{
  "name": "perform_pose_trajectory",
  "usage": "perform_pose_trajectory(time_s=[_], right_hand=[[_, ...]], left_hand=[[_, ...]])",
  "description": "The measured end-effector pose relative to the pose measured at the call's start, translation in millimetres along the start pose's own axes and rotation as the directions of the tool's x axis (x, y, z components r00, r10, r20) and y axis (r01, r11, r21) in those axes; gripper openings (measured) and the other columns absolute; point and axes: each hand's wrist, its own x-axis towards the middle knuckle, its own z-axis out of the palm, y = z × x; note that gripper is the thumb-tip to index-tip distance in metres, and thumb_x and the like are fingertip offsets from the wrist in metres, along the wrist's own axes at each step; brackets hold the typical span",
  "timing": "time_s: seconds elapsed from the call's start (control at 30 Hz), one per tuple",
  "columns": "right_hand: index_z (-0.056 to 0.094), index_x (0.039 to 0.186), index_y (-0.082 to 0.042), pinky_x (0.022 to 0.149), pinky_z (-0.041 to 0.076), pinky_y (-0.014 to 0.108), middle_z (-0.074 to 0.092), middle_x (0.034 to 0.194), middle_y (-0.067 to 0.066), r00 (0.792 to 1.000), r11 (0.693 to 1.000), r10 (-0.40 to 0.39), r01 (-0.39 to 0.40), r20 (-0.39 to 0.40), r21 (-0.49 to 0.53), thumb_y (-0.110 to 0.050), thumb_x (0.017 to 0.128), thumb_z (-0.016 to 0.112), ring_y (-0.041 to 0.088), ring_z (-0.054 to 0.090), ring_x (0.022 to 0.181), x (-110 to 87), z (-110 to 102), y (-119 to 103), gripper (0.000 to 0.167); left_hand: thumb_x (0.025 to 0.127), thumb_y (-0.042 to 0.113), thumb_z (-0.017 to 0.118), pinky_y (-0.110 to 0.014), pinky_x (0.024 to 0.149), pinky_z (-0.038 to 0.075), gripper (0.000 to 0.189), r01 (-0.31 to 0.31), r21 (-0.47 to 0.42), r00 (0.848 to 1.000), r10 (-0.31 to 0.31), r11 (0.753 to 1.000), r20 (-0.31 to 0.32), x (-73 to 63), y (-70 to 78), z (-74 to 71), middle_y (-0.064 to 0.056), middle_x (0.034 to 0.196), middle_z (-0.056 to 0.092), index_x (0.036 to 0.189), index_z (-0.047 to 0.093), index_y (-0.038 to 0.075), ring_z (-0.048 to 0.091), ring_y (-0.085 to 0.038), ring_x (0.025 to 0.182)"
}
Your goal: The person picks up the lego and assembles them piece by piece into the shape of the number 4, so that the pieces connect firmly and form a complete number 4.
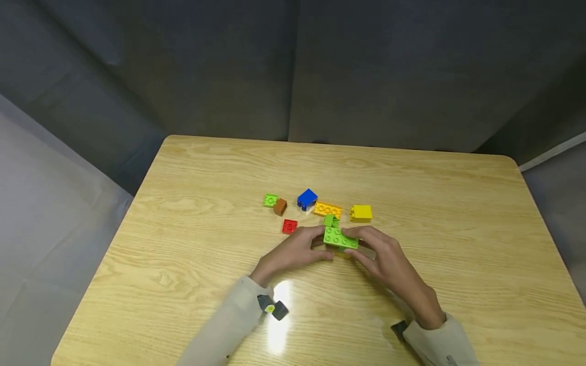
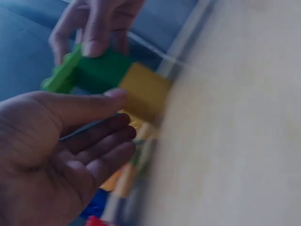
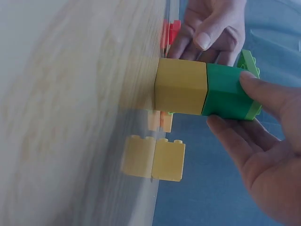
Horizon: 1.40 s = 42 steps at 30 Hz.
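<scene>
A small brick stack stands on the table: a yellow brick (image 3: 181, 86) at the bottom, a dark green brick (image 3: 228, 92) above it, and a light green studded plate (image 1: 341, 238) on top. My right hand (image 1: 389, 256) pinches the stack around its green part, thumb on one side and fingers on the other. At the stack's left side is my left hand (image 1: 299, 249), its thumb apart from its loosely bent fingers (image 2: 110, 157). Whether those fingertips touch the yellow brick I cannot tell. The left wrist view is blurred.
Beyond the hands lie a light green piece (image 1: 330, 220), an orange plate (image 1: 327, 209), a blue brick (image 1: 307, 198) over something white, and a yellow brick (image 1: 361, 213). Further left are a red plate (image 1: 289, 226), a brown brick (image 1: 280, 207) and a green plate (image 1: 270, 200).
</scene>
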Motion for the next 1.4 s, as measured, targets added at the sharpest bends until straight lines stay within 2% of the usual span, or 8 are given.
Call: perform_pose_trajectory(time_s=[0.17, 0.3, 0.47, 0.57, 0.7, 0.93, 1.07, 1.4], right_hand=[[0.07, 0.122, -0.005, 0.086, 0.061, 0.043, 0.071, 0.122, 0.01, 1.0, 1.0, 0.0, -0.001, 0.006, 0.017, 0.003, 0.085, 0.083, 0.03, 0.069, 0.113, 0.0, -0.7, -0.4, 0.04], [0.07, 0.123, -0.005, 0.087, 0.061, 0.042, 0.071, 0.123, 0.011, 1.0, 0.999, 0.015, -0.016, 0.014, 0.035, 0.004, 0.086, 0.082, 0.031, 0.069, 0.114, 0.1, -0.5, -0.6, 0.04], [0.069, 0.124, -0.005, 0.086, 0.06, 0.044, 0.071, 0.124, 0.011, 0.999, 0.998, 0.033, -0.034, 0.024, 0.047, 0.003, 0.086, 0.082, 0.031, 0.068, 0.115, 0.2, 0.1, 0.1, 0.04], [0.069, 0.124, -0.004, 0.087, 0.06, 0.044, 0.071, 0.124, 0.011, 0.999, 0.998, 0.036, -0.037, 0.022, 0.041, 0.003, 0.086, 0.082, 0.031, 0.068, 0.116, 0.1, 0.1, 0.8, 0.041], [0.069, 0.124, -0.004, 0.087, 0.06, 0.044, 0.071, 0.125, 0.011, 0.999, 0.998, 0.041, -0.042, 0.022, 0.043, 0.004, 0.086, 0.082, 0.032, 0.068, 0.117, -0.5, 0.1, 1.3, 0.041], [0.069, 0.124, -0.003, 0.088, 0.06, 0.044, 0.071, 0.124, 0.011, 0.999, 0.998, 0.038, -0.039, 0.021, 0.053, 0.005, 0.085, 0.082, 0.031, 0.067, 0.117, -1.0, 0.3, 1.6, 0.041], [0.069, 0.123, -0.003, 0.087, 0.06, 0.044, 0.071, 0.124, 0.011, 0.999, 0.998, 0.032, -0.033, 0.017, 0.051, 0.004, 0.085, 0.082, 0.031, 0.068, 0.116, -0.9, 0.3, 1.8, 0.041], [0.069, 0.124, -0.003, 0.086, 0.06, 0.044, 0.07, 0.124, 0.01, 1.0, 0.998, -0.015, 0.016, -0.002, 0.059, 0.004, 0.086, 0.081, 0.031, 0.068, 0.116, -2.0, -0.3, 3.2, 0.041]], left_hand=[[0.099, -0.004, 0.066, -0.025, 0.098, 0.053, 0.038, -0.02, 0.09, 0.996, 0.028, 0.996, -0.086, 2.8, 9.5, -18.3, -0.01, 0.135, 0.066, 0.136, 0.064, 0.003, 0.066, -0.02, 0.121], [0.1, -0.006, 0.062, -0.025, 0.089, 0.057, 0.027, -0.044, 0.18, 0.975, 0.081, 0.983, -0.205, 11.3, 12.4, -25.7, -0.015, 0.122, 0.07, 0.127, 0.068, -0.003, 0.069, -0.025, 0.108], [0.101, -0.006, 0.061, -0.027, 0.091, 0.055, 0.026, -0.021, 0.355, 0.953, 0.126, 0.934, -0.275, 24.3, 11.3, -24.4, -0.012, 0.122, 0.07, 0.124, 0.07, 0.001, 0.067, -0.024, 0.111], [0.102, -0.009, 0.057, -0.03, 0.097, 0.054, 0.029, -0.025, 0.436, 0.95, 0.158, 0.9, -0.27, 31.5, 11.0, -22.7, -0.011, 0.126, 0.07, 0.126, 0.07, 0.001, 0.065, -0.025, 0.118], [0.103, -0.012, 0.051, -0.03, 0.106, 0.049, 0.033, -0.017, 0.504, 0.957, 0.16, 0.863, -0.241, 38.4, 11.3, -21.6, -0.012, 0.132, 0.069, 0.128, 0.069, -0.001, 0.063, -0.025, 0.126], [0.102, -0.015, 0.048, -0.034, 0.113, 0.043, 0.038, 0.004, 0.56, 0.971, 0.129, 0.829, -0.199, 46.0, 9.6, -21.5, -0.016, 0.143, 0.062, 0.131, 0.068, -0.001, 0.057, -0.029, 0.134], [0.101, -0.016, 0.049, -0.036, 0.115, 0.041, 0.04, 0.007, 0.576, 0.976, 0.12, 0.817, -0.183, 49.1, 8.0, -22.7, -0.016, 0.145, 0.06, 0.132, 0.069, 0.0, 0.055, -0.029, 0.137], [0.101, -0.011, 0.057, -0.036, 0.115, 0.042, 0.033, -0.01, 0.574, 0.982, 0.117, 0.819, -0.149, 51.8, 3.4, -24.1, -0.016, 0.142, 0.063, 0.129, 0.071, 0.001, 0.055, -0.028, 0.137]])
